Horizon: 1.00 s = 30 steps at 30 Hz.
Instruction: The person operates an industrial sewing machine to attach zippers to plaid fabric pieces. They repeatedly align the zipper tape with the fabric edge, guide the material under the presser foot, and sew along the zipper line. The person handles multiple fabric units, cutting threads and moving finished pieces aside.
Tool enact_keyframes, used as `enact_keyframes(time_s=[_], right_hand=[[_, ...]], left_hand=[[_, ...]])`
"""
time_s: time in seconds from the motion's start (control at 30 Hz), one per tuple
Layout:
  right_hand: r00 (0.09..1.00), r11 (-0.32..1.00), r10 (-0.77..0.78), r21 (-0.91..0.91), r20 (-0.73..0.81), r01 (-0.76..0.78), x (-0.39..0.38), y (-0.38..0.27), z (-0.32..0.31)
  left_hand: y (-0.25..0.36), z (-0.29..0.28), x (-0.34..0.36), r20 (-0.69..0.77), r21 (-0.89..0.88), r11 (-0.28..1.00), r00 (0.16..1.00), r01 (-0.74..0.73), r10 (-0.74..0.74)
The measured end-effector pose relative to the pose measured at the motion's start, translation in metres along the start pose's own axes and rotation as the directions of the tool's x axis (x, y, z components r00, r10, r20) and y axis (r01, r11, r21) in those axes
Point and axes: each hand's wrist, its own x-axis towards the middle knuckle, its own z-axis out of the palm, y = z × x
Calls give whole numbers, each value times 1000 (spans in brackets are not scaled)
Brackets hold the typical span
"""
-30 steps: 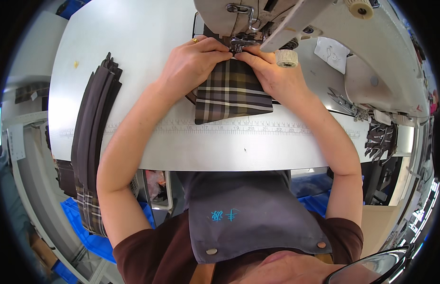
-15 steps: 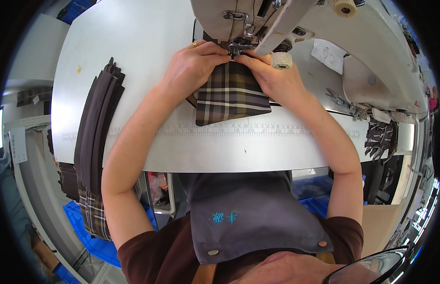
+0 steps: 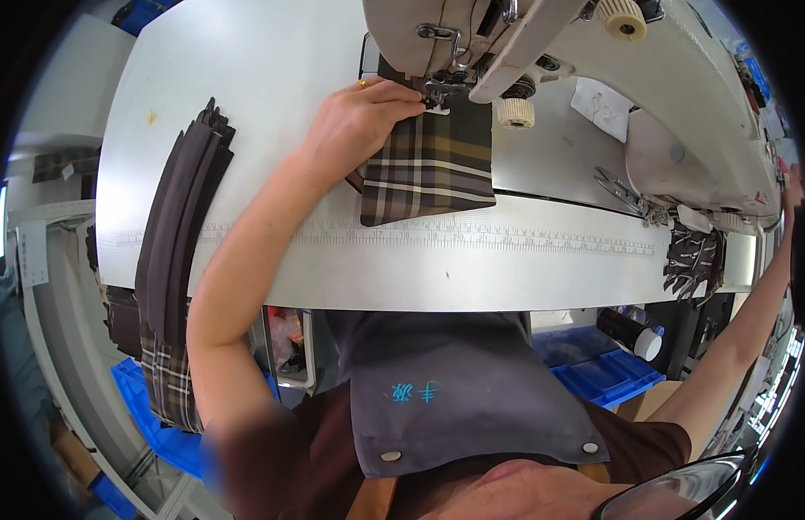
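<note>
A plaid fabric piece in brown, black and cream lies under the presser foot of a white sewing machine. My left hand is closed, thumb and fingertips pinching the fabric's upper left edge right beside the foot. A ring shows on one of its fingers. Far out to the right, my right hand reaches the end of the machine. Its fingers are small and partly hidden at the picture's dark rim, so whether they grip anything does not show.
Dark folded fabric strips hang over the table's left front edge, plaid ends downward. Metal thread snips lie by the machine base, near a bundle of dark scraps. A printed ruler runs along the table. Blue bins stand below.
My right hand has let go of the fabric by the presser foot and swung out to the machine's far right end. My left hand stays pinched on the fabric.
</note>
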Motion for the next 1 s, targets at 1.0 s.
enact_keyframes(time_s=[1.0], right_hand=[[875,862,445,173,190,-476,66,80,-11]], left_hand=[[-1,-1,4,-8,-70,997,1000,27,-28]])
